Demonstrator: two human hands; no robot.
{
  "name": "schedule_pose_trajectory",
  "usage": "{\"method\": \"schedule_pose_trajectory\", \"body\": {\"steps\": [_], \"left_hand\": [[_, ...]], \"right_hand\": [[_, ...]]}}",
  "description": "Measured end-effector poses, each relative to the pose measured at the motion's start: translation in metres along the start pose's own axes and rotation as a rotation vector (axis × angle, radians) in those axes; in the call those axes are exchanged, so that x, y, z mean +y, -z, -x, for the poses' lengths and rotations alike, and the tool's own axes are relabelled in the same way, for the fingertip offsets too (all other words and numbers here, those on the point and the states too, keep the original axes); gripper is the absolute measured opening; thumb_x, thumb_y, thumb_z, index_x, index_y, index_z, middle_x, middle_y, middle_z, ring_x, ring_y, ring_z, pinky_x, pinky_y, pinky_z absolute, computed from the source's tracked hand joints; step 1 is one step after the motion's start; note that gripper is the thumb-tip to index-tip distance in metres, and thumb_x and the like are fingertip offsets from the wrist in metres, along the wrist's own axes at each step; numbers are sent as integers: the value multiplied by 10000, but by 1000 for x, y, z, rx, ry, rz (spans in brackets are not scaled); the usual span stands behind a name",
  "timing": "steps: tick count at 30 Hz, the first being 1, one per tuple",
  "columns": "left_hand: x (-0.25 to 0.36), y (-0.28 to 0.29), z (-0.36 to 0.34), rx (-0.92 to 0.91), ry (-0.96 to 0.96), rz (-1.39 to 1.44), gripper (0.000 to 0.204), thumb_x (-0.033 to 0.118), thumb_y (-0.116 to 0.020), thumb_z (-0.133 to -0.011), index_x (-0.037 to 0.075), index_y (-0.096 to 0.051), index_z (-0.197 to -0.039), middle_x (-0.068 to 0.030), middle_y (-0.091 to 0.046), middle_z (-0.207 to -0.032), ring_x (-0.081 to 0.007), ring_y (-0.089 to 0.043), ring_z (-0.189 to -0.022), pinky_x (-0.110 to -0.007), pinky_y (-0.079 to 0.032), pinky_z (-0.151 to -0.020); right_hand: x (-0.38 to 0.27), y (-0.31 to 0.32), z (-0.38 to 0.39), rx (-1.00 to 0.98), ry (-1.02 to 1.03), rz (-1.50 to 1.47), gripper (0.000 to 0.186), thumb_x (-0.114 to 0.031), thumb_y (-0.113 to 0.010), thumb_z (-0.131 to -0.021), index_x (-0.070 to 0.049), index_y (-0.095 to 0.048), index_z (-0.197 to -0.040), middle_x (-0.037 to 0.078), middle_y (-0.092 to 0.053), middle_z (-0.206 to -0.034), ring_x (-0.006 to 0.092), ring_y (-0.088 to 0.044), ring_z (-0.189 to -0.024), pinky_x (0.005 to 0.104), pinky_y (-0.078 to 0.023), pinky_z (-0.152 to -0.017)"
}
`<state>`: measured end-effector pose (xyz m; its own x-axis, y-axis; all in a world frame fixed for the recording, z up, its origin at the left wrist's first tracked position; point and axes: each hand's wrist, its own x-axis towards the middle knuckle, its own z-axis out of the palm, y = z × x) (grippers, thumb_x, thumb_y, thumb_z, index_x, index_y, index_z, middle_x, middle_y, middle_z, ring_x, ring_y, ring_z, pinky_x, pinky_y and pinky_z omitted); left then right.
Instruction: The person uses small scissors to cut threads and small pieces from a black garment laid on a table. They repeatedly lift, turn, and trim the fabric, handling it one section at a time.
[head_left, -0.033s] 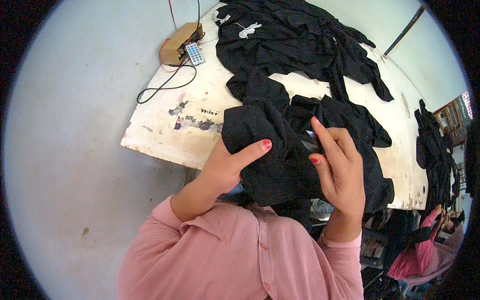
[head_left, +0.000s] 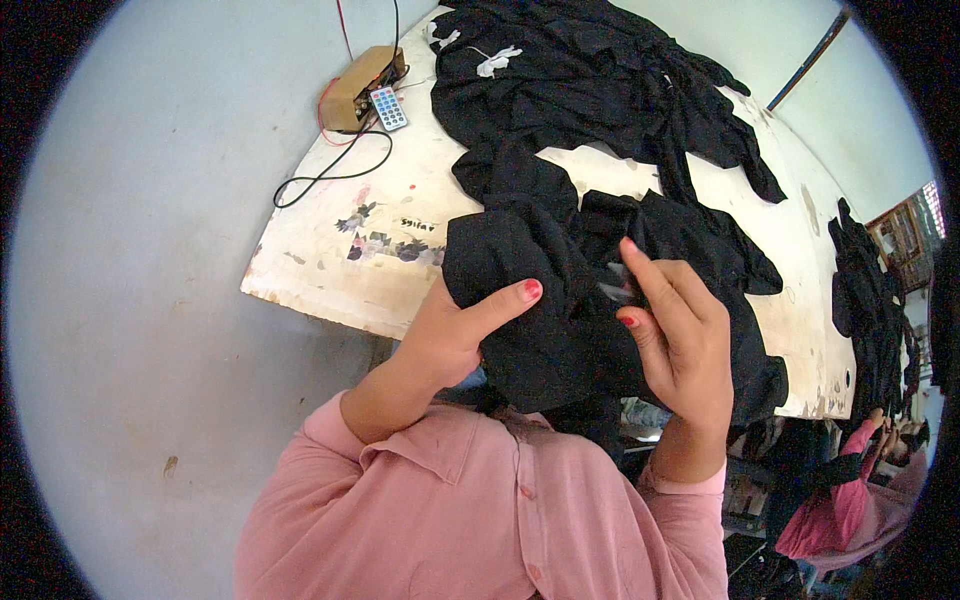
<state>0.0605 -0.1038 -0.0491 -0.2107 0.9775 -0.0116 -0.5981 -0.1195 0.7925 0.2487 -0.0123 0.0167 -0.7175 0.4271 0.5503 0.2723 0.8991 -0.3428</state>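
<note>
My left hand (head_left: 437,335) grips the near left part of a black garment (head_left: 530,340), thumb on top of the cloth and fingers hidden beneath it. Between the thumb and forefinger of my right hand (head_left: 685,335) are small metal thread snips (head_left: 620,291). Their short pointed blades are blurred and lie over the black cloth, toward my left thumb. The rest of the snips is hidden by my fingers.
A pale, stained table (head_left: 340,260) bears a heap of black garments (head_left: 570,90) with white scraps (head_left: 497,62). At its far left are a brown box with wires (head_left: 350,95) and a remote control (head_left: 388,108). A person in pink (head_left: 840,510) works at right beside hanging black cloth (head_left: 870,310).
The snips' blades, clearly spread apart before, now look closer together and smeared. My right hand has shifted very slightly; my left hand and the garment have hardly moved.
</note>
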Motion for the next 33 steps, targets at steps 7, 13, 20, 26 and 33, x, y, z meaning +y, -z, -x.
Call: {"method": "schedule_pose_trajectory", "body": {"steps": [7,13,20,26,33], "left_hand": [[1,-1,2,-50,43,110,209,94,-663,-856,30,-608,-1047,-59,-648,-1005,-157,-613,-941,-314,-494,-821],[3,-4,2,-36,38,87,272,101,-677,-848,24,-610,-1099,-61,-653,-1032,-161,-620,-946,-313,-499,-829],[0,2,3,-39,-30,-21,272,107,-677,-850,16,-612,-1098,-67,-653,-1051,-151,-618,-942,-308,-500,-825],[-1,1,4,-63,-47,-21,325,126,-683,-856,25,-593,-1151,-70,-644,-1084,-150,-604,-978,-301,-490,-843],[-4,12,0,-28,-25,-54,369,146,-650,-893,23,-560,-1228,-67,-629,-1129,-132,-592,-1007,-284,-483,-863]], "right_hand": [[-4,2,-8,-66,258,78,382,-158,-701,-741,-40,-657,-1101,97,-647,-835,234,-597,-648,325,-460,-552],[-14,2,-13,-99,260,149,384,-159,-703,-733,-49,-658,-1098,89,-650,-842,225,-605,-657,318,-456,-556],[-15,2,-14,-108,269,166,372,-133,-697,-734,-56,-661,-1096,70,-646,-839,217,-597,-645,320,-451,-548],[-4,-8,-10,18,62,-185,423,-221,-748,-739,-17,-646,-1095,128,-636,-884,235,-625,-749,292,-479,-652],[9,-68,21,168,-290,-486,401,-32,-786,-709,-54,-616,-1071,54,-655,-867,104,-621,-753,226,-487,-658]]}}
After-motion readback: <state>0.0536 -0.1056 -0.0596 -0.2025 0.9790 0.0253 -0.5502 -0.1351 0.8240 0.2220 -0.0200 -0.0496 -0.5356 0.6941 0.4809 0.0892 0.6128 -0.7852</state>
